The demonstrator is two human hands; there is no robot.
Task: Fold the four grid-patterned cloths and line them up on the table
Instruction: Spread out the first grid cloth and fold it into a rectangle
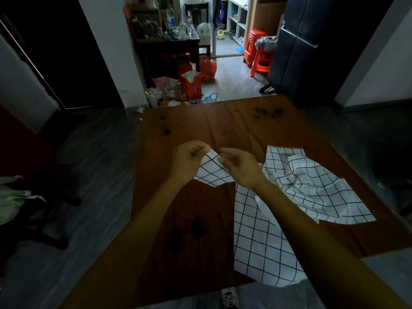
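Note:
A white cloth with a black grid (211, 175) is lifted above the wooden table (200, 126). My left hand (187, 161) pinches its top corner, and my right hand (238, 166) pinches the edge right beside it. The rest of this cloth (256, 237) hangs down over the table's near edge. A crumpled heap of more grid cloths (312, 181) lies on the table to the right of my hands; how many it holds cannot be told.
The table's far half and left side show bare dark-stained wood. Grey floor surrounds it. Beyond the far edge lies litter with a red bag (207, 69), red stools (258, 52) and a dark cabinet (301, 41). Clothes (11, 201) lie at the left.

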